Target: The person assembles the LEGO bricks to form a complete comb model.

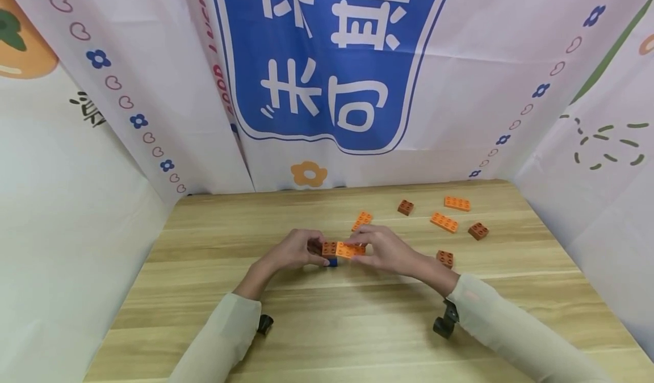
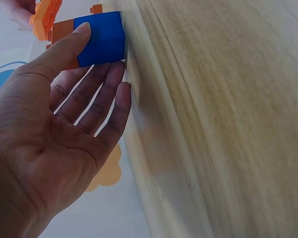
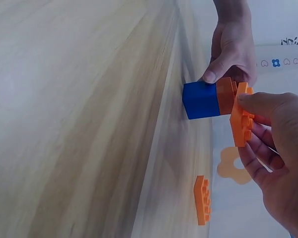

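Note:
My left hand [image 1: 296, 248] holds a small stack at the middle of the table, its thumb pressing the side of a blue block [image 2: 103, 42]. On top of that block sits a brown brick [image 1: 329, 248] with studs. From the other side my right hand [image 1: 386, 248] pinches a flat orange building brick [image 3: 240, 116] between thumb and fingers. The orange brick lies right against the brown brick's studs, a little tilted in the right wrist view, and reaches out to the right of the stack. Fingers of the left hand hide part of the stack in the head view.
Behind the right hand lies another orange brick [image 1: 362, 220]. Further right are two orange bricks, one [image 1: 444, 222] nearer and one [image 1: 457, 203] farther, with brown bricks [image 1: 478, 231] around them. One brown brick [image 1: 445, 258] lies beside the right forearm. A printed cloth [image 1: 449, 116] hangs behind the table.

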`<state>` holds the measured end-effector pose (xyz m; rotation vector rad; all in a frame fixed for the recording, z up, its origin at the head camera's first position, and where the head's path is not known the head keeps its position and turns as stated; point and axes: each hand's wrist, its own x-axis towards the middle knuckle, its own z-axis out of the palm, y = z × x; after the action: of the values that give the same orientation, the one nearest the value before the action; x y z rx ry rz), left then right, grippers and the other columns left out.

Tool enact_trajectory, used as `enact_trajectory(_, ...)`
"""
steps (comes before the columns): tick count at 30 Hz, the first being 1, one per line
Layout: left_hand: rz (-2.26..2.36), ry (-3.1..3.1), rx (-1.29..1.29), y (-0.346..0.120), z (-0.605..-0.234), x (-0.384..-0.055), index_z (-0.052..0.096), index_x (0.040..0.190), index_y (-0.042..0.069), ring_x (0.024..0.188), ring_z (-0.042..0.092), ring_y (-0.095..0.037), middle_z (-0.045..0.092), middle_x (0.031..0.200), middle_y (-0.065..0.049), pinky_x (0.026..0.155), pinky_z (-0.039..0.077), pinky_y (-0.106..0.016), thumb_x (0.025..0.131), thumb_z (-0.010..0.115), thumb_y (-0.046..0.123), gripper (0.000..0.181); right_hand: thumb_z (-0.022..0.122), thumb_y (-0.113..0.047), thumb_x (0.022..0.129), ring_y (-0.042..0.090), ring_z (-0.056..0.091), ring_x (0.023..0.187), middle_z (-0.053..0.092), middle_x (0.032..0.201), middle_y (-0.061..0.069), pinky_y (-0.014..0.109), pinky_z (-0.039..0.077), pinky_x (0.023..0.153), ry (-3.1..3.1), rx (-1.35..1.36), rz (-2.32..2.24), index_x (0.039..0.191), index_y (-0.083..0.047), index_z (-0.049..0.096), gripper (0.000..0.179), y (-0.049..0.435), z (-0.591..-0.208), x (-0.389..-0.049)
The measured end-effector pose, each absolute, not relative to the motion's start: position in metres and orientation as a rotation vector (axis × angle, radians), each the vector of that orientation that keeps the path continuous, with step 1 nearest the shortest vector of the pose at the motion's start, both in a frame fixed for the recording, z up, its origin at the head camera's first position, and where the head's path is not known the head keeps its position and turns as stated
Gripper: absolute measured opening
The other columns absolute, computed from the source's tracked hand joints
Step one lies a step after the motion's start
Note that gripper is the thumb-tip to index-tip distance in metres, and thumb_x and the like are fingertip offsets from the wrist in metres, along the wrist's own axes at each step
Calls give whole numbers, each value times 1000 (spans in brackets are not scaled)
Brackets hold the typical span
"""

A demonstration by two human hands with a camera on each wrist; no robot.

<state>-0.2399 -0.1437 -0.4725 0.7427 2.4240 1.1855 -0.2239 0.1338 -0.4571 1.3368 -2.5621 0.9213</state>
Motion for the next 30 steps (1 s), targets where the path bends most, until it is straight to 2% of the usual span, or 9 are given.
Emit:
enact_trajectory(7,1175,2422,744,-143,-473,-240,70,99,8,96,75,-18,77,101,-4,86,63,-32,88,88,9,22,89,-12,88,13,67,96,72,108,0,37,62,82,-2572,1332,957,121,-6,79,35,124,-457,-228)
enact_trajectory(15,1196,2390,760,-143,-471,-239,70,101,7,98,76,-21,77,103,-6,87,63,-32,89,86,6,20,88,-14,89,15,69,102,73,110,0,30,60,87,-2581,1347,933,118,-7,81,31,114,-454,-233)
enact_trajectory(22,1213,2373,769,-143,-471,-240,72,104,6,99,76,-21,78,105,-6,87,63,-31,89,86,7,21,88,-16,90,15,70,100,75,110,2,32,61,85,-2583,1347,917,113,-7,82,26,108,-452,-236)
enact_trajectory(30,1205,2376,770,-143,-471,-240,72,106,6,98,76,-20,78,105,-5,88,63,-31,89,86,8,22,85,-15,92,15,69,100,73,110,3,30,60,87,-2618,1383,894,119,-5,80,29,104,-445,-237)
